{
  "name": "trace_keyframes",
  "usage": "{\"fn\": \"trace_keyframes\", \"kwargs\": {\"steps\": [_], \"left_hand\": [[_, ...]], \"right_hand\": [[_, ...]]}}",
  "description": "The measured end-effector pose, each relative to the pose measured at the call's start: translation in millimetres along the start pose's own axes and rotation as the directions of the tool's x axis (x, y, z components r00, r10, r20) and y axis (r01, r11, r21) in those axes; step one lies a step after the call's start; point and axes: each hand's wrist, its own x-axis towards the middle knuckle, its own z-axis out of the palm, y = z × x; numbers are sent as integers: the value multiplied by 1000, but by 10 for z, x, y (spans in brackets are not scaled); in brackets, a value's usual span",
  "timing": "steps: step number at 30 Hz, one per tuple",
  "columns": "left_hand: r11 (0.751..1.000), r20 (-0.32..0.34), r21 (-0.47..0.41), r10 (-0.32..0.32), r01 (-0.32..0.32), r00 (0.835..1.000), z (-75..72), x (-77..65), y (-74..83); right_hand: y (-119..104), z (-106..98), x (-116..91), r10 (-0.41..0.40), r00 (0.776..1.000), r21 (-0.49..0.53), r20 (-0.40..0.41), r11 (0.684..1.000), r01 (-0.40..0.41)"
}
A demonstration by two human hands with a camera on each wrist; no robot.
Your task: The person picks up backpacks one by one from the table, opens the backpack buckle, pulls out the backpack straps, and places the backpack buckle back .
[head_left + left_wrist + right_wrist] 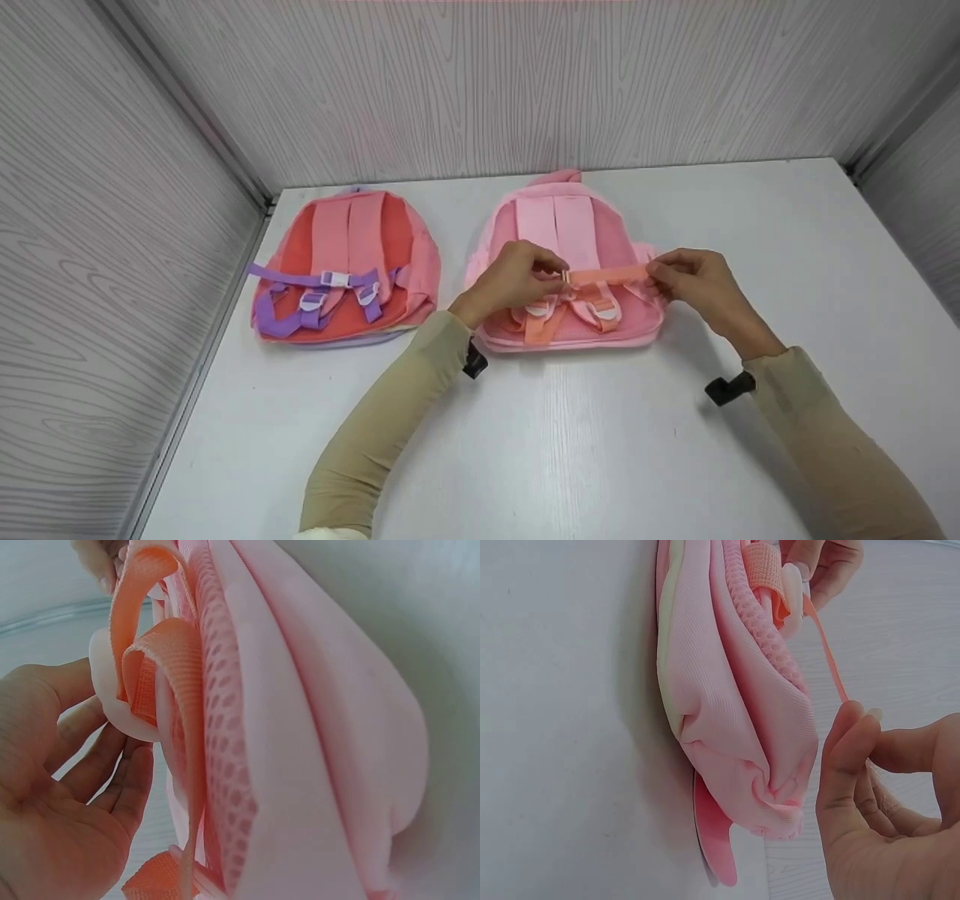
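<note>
A light pink backpack (499, 225) lies on the table with its strap side up. My left hand (517, 277) holds a white plastic buckle (112, 686) above the back panel; its fingers partly cover the buckle in the head view. From the buckle an orange strap (609, 276) runs taut to the right. My right hand (697, 285) pinches that strap near the bag's right side, thumb against fingertips, as the right wrist view also shows. Below, looser orange webbing (546, 327) and white adjusters (607, 312) rest on the mesh panel (229, 742).
To the left lies a second backpack (424, 262), coral and red, with purple straps (289, 279) and a fastened white buckle (335, 280). Both bags are on a white table (555, 450). Wood-grain panels (480, 90) rise behind and on both sides.
</note>
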Motion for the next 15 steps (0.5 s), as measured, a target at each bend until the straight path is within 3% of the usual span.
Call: {"fn": "trace_keyframes", "kwargs": {"steps": [15], "left_hand": [[1000,8,-17,-7,8,1000,61,44,36]], "right_hand": [[4,3,-8,-18,1000,34,9,999,18]]}}
